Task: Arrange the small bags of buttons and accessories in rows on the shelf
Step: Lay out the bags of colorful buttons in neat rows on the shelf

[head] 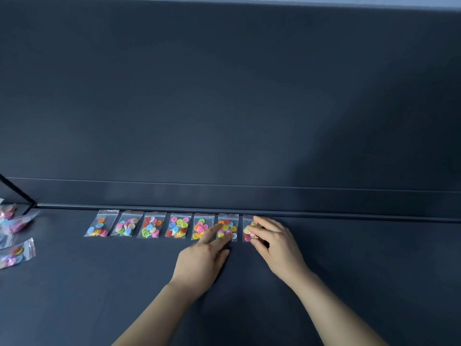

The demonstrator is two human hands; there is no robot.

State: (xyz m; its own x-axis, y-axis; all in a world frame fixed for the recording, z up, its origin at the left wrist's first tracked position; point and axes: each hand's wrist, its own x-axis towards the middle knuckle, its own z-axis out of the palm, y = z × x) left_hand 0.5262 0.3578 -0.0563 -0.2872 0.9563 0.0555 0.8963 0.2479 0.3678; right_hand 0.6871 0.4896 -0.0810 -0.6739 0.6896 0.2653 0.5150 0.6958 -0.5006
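Several small clear bags of coloured buttons lie in one row along the back of the dark shelf (349, 258), from the leftmost bag (99, 224) to the rightmost bag (249, 229). My right hand (277, 242) lies over the rightmost bag, its fingers bent down onto it. My left hand (204, 255) reaches forward with straight fingers, its fingertips touching the lower edge of the neighbouring bag (228, 227).
A loose heap of more button bags (15, 222) sits at the far left edge, with another bag (16, 253) in front of it. A low raised ledge (249, 196) runs behind the row under the dark back wall.
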